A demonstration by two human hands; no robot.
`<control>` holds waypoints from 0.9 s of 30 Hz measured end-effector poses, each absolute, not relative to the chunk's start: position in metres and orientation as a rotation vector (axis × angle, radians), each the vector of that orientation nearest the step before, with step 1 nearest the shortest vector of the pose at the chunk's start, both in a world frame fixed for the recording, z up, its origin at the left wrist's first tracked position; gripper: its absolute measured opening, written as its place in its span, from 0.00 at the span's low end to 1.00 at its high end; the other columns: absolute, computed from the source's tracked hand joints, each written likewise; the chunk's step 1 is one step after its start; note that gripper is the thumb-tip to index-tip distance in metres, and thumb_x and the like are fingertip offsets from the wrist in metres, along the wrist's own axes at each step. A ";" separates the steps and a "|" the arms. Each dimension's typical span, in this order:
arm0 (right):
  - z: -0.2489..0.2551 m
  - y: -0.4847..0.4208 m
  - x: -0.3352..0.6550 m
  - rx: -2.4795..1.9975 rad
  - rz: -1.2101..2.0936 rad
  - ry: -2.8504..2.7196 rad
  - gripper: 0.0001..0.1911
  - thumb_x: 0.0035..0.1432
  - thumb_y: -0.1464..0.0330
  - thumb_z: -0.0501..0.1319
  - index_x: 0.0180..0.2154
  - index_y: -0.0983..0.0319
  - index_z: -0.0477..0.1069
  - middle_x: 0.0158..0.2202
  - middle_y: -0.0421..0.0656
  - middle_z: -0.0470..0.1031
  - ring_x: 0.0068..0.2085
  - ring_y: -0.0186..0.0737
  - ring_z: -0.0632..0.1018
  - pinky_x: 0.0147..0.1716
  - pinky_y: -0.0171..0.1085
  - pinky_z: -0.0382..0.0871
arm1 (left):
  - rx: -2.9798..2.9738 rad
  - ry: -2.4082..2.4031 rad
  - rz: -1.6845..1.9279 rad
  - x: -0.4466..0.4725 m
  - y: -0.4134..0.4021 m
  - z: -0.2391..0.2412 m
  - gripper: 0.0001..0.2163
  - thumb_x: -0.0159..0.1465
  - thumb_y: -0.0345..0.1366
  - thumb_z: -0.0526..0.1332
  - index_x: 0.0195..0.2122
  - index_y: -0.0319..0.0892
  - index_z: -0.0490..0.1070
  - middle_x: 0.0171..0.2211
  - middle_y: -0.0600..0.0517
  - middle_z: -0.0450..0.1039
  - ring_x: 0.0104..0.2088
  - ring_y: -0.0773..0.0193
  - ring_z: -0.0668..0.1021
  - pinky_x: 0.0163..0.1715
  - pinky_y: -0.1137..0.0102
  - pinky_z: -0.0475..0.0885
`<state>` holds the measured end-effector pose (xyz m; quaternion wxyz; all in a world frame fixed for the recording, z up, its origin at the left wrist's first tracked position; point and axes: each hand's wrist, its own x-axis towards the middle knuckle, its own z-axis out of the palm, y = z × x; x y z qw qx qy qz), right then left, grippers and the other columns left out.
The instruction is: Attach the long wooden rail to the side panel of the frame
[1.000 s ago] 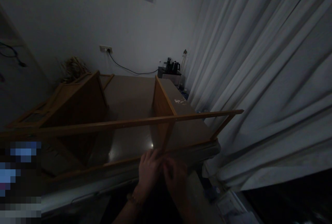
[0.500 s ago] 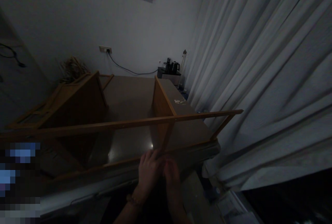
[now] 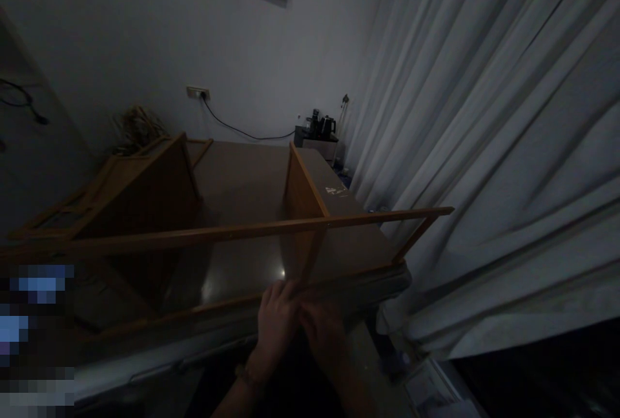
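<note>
A wooden furniture frame [image 3: 227, 232] lies on its side, with brown panels and a long top rail running across the view. My left hand [image 3: 277, 318], a bracelet at its wrist, has its fingers curled over the frame's lower rail [image 3: 227, 305], close to the foot of a wooden crosspiece [image 3: 312, 253]. Right beside it, my right hand [image 3: 323, 331] is closed, thumb and fingers drawn together near the same joint. Anything between the right fingers is too dark and small to make out.
A pale curtain [image 3: 436, 114] hangs along the right. By the back wall a small cabinet [image 3: 317, 145] carries a black kettle [image 3: 328, 125], with a cord running to a wall socket [image 3: 197, 92]. A dried bundle [image 3: 140, 126] stands at back left. A padded edge [image 3: 368, 289] lies under the frame.
My right hand has turned and shifted slightly right and down, its forearm swinging outward. My left hand stays at the rail, and the frame has not moved.
</note>
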<state>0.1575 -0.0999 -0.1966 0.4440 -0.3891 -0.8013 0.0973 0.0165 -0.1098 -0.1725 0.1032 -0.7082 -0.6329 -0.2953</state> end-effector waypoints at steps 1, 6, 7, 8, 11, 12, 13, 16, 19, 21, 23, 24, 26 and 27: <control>-0.197 -0.099 0.157 -0.967 0.237 -1.983 0.14 0.69 0.58 0.51 0.44 0.54 0.74 0.36 0.43 0.80 0.36 0.43 0.78 0.40 0.42 0.68 | -2.088 -1.864 -0.872 0.016 -0.110 -0.173 0.20 0.59 0.29 0.65 0.49 0.61 0.74 0.46 0.55 0.77 0.45 0.55 0.73 0.44 0.62 0.66; -0.199 -0.102 0.147 -1.052 0.288 -1.847 0.14 0.70 0.63 0.50 0.42 0.56 0.74 0.37 0.45 0.80 0.38 0.43 0.78 0.42 0.43 0.68 | -2.080 -1.902 -0.860 0.017 -0.108 -0.176 0.16 0.58 0.32 0.67 0.46 0.58 0.77 0.47 0.55 0.77 0.44 0.54 0.72 0.43 0.61 0.65; -0.200 -0.104 0.145 -1.080 0.310 -1.796 0.14 0.70 0.63 0.49 0.42 0.57 0.74 0.38 0.45 0.80 0.39 0.43 0.78 0.42 0.42 0.69 | -2.089 -1.907 -0.861 0.017 -0.108 -0.177 0.14 0.59 0.33 0.67 0.45 0.58 0.77 0.47 0.55 0.77 0.44 0.54 0.72 0.43 0.61 0.65; -0.200 -0.106 0.142 -1.109 0.337 -1.743 0.15 0.70 0.64 0.49 0.42 0.58 0.73 0.39 0.46 0.80 0.40 0.43 0.79 0.41 0.42 0.69 | -2.095 -1.909 -0.867 0.017 -0.108 -0.177 0.14 0.59 0.33 0.67 0.44 0.58 0.78 0.47 0.56 0.77 0.44 0.55 0.72 0.43 0.62 0.65; -0.198 -0.112 0.135 -1.182 0.434 -1.598 0.14 0.70 0.64 0.48 0.43 0.59 0.71 0.40 0.45 0.80 0.40 0.41 0.80 0.39 0.38 0.72 | -2.095 -1.905 -0.881 0.017 -0.108 -0.176 0.14 0.60 0.36 0.67 0.46 0.60 0.76 0.46 0.57 0.77 0.43 0.57 0.72 0.42 0.62 0.64; -0.197 -0.114 0.134 -1.197 0.468 -1.563 0.14 0.70 0.64 0.48 0.43 0.59 0.71 0.39 0.45 0.80 0.39 0.39 0.80 0.37 0.36 0.72 | -2.092 -1.901 -0.877 0.017 -0.108 -0.176 0.15 0.60 0.36 0.67 0.47 0.61 0.76 0.46 0.57 0.77 0.43 0.56 0.72 0.42 0.62 0.64; -0.196 -0.116 0.132 -1.208 0.497 -1.535 0.14 0.70 0.64 0.48 0.43 0.59 0.71 0.38 0.43 0.80 0.36 0.38 0.80 0.35 0.35 0.73 | -2.086 -1.898 -0.871 0.017 -0.108 -0.175 0.15 0.59 0.37 0.67 0.47 0.61 0.75 0.46 0.57 0.77 0.44 0.56 0.72 0.42 0.62 0.64; -0.193 -0.119 0.129 -1.232 0.549 -1.483 0.15 0.71 0.64 0.47 0.42 0.59 0.70 0.32 0.40 0.79 0.28 0.34 0.79 0.28 0.32 0.71 | -2.079 -1.882 -0.861 0.018 -0.108 -0.173 0.15 0.60 0.36 0.67 0.47 0.61 0.75 0.45 0.56 0.77 0.43 0.56 0.72 0.42 0.62 0.64; -0.193 -0.119 0.130 -1.231 0.532 -1.491 0.15 0.71 0.65 0.45 0.42 0.59 0.69 0.30 0.38 0.78 0.25 0.33 0.77 0.25 0.31 0.70 | -2.071 -1.873 -0.874 0.018 -0.108 -0.172 0.16 0.60 0.35 0.66 0.47 0.63 0.75 0.45 0.56 0.77 0.42 0.56 0.72 0.42 0.63 0.64; -0.195 -0.118 0.135 -1.213 0.479 -1.543 0.14 0.71 0.66 0.45 0.44 0.59 0.69 0.33 0.39 0.79 0.28 0.34 0.78 0.27 0.31 0.70 | -2.070 -1.873 -0.883 0.017 -0.109 -0.172 0.17 0.60 0.36 0.67 0.48 0.64 0.74 0.45 0.56 0.77 0.43 0.56 0.72 0.42 0.63 0.64; -0.198 -0.116 0.142 -1.185 0.384 -1.624 0.12 0.71 0.66 0.48 0.45 0.58 0.69 0.37 0.42 0.79 0.34 0.36 0.80 0.32 0.34 0.72 | -2.079 -1.875 -0.883 0.017 -0.109 -0.173 0.19 0.59 0.36 0.67 0.50 0.64 0.73 0.45 0.56 0.77 0.43 0.56 0.72 0.42 0.63 0.64; -0.198 -0.114 0.146 -1.164 0.328 -1.674 0.11 0.70 0.66 0.50 0.45 0.58 0.70 0.39 0.43 0.79 0.37 0.38 0.79 0.35 0.36 0.71 | -2.084 -1.877 -0.886 0.017 -0.109 -0.173 0.19 0.59 0.37 0.68 0.50 0.64 0.73 0.46 0.57 0.77 0.43 0.56 0.72 0.42 0.63 0.64; -0.199 -0.111 0.155 -1.102 0.208 -1.782 0.09 0.68 0.64 0.54 0.45 0.57 0.72 0.39 0.43 0.79 0.39 0.41 0.78 0.39 0.39 0.69 | -2.091 -1.886 -0.894 0.017 -0.109 -0.174 0.20 0.58 0.37 0.68 0.50 0.64 0.72 0.46 0.57 0.77 0.43 0.56 0.72 0.42 0.63 0.64; -0.199 -0.109 0.159 -1.065 0.151 -1.834 0.09 0.67 0.64 0.55 0.44 0.56 0.72 0.38 0.43 0.80 0.38 0.41 0.78 0.40 0.39 0.68 | -2.094 -1.892 -0.897 0.017 -0.108 -0.175 0.20 0.58 0.37 0.68 0.50 0.65 0.72 0.46 0.57 0.77 0.43 0.56 0.72 0.42 0.63 0.64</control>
